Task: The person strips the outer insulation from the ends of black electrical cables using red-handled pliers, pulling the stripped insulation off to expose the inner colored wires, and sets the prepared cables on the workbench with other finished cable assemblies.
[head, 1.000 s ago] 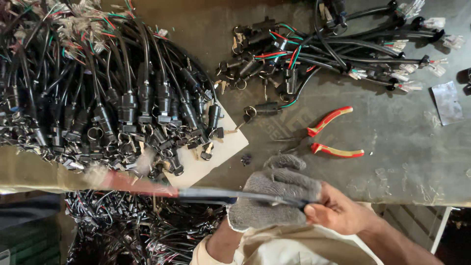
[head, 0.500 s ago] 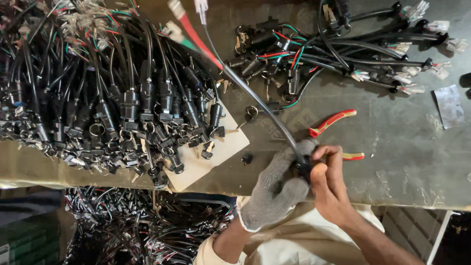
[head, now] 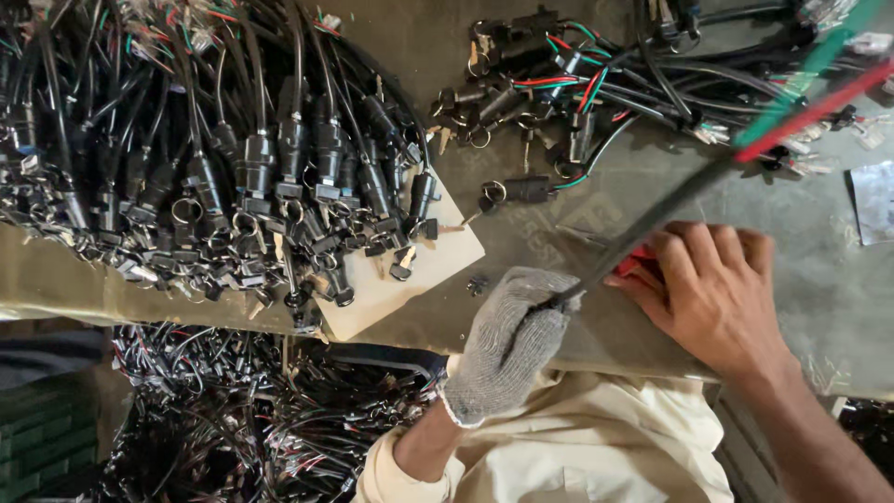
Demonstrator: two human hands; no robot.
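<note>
My left hand (head: 510, 341), in a grey knit glove, grips the black end of a cable (head: 670, 200) near the table's front edge. The cable slants up to the right, blurred, and ends in red and green wires (head: 819, 88). My bare right hand (head: 712, 289) lies palm down on the table just right of the glove, covering red-handled pliers (head: 638, 264) of which only a bit of red grip shows.
A big heap of black key switches with cables (head: 214, 177) fills the left of the grey table (head: 559, 242), partly on a pale card (head: 410, 289). A smaller bunch of switches with coloured wires (head: 596, 93) lies at the back right. More cables (head: 261, 410) are piled below the table.
The cable has swung from pointing left, through up-left, to pointing up-right. My right hand has let go of its end and dropped onto the red-handled pliers.
</note>
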